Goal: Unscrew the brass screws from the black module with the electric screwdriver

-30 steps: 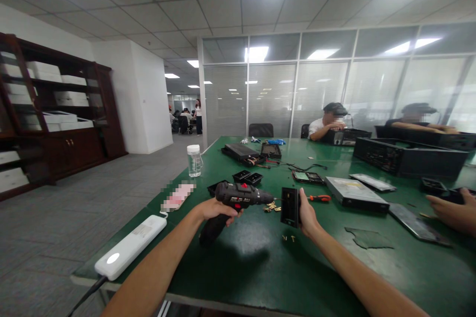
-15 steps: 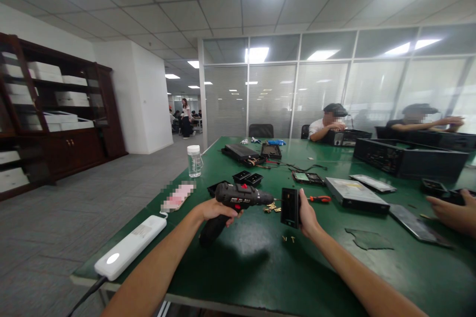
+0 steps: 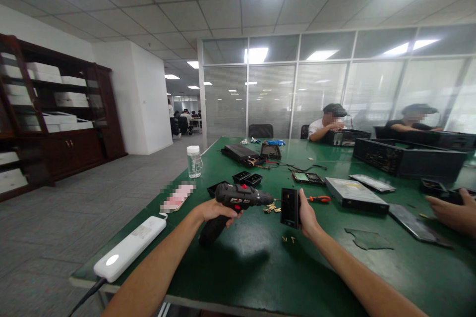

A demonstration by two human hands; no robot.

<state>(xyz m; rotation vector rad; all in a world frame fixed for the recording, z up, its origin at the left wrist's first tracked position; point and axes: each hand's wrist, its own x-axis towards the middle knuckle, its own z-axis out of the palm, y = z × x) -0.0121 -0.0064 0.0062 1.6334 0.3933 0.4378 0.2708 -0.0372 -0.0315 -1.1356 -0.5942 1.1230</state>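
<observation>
My left hand (image 3: 214,209) is wrapped round the grip of a black electric screwdriver (image 3: 238,198) with red markings, its tip pointing right. My right hand (image 3: 307,215) holds a small black rectangular part (image 3: 289,207) upright on the green table (image 3: 260,262), facing the screwdriver tip. Between them lie several small brass screws (image 3: 271,207); two more screws (image 3: 288,239) lie nearer me.
A white power strip (image 3: 128,247) lies at the left table edge, a clear bottle (image 3: 194,161) farther back. An optical drive (image 3: 355,193), a red-handled screwdriver (image 3: 319,198), black parts and computer cases are spread out. Another person's hand (image 3: 448,213) rests at right. Two people sit at the far end.
My hands and the tools stay put. A person in the far corridor has moved away, and a seated person at the back right raised an arm, then lowered it.
</observation>
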